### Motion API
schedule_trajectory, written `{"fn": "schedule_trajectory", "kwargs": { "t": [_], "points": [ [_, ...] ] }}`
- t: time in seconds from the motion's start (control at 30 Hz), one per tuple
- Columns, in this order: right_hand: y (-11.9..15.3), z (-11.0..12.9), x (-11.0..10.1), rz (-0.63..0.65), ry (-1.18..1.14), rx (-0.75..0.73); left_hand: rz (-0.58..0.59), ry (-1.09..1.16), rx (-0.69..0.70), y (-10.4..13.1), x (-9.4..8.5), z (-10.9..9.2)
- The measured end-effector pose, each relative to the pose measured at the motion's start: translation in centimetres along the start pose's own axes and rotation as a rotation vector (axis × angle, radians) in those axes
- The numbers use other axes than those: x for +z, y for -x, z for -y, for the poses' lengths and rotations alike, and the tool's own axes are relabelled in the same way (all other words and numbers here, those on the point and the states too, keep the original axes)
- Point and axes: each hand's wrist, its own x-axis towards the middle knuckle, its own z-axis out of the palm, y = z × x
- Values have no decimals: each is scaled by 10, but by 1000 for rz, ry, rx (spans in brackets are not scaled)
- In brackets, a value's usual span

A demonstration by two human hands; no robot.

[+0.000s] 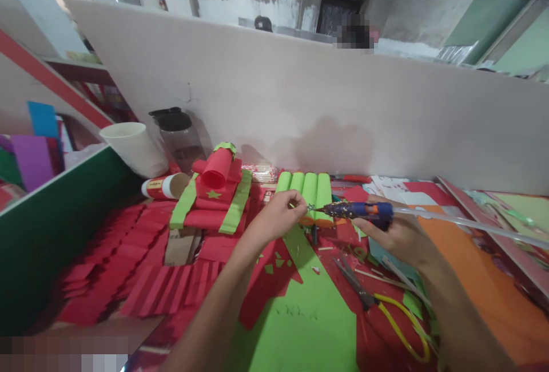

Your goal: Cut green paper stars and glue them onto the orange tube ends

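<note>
My right hand is wrapped round a dark blue hot glue gun, whose nozzle points left and whose long clear glue stick trails out to the right. At the nozzle tip is a small paper star with a dark outline, pinched by the fingertips of my left hand. Just behind the star stand several light green paper rolls side by side, orange at their lower ends. Left of my hands is a red and green paper tank model bearing a green star.
Yellow-handled scissors lie open below my right hand. Light green paper and small green scraps cover the front. Pleated red paper strips spread left, beside a green box wall. A white cup and bottle stand behind.
</note>
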Motion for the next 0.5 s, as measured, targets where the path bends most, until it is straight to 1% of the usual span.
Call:
{"fn": "schedule_trajectory", "kwargs": {
  "t": [0.1, 0.23, 0.37, 0.4, 0.43, 0.5],
  "points": [
    [2, -1, -3, 11, 3, 26, -14, 3, 0, -1, 0, 1],
    [5, -3, -3, 4, -66, 40, -28, 1, -4, -1, 0, 3],
    [3, -1, -5, -68, -159, 63, -22, -2, -13, -1, 0, 1],
    [3, -1, -6, -62, -175, 68, -19, -1, -15, 0, -1, 0],
    [3, -2, -8, -24, -190, 73, -18, 1, -16, 0, -1, 0],
    [6, -7, -11, 132, -254, 71, -17, 9, -14, 0, -2, -1]
  ]
}}
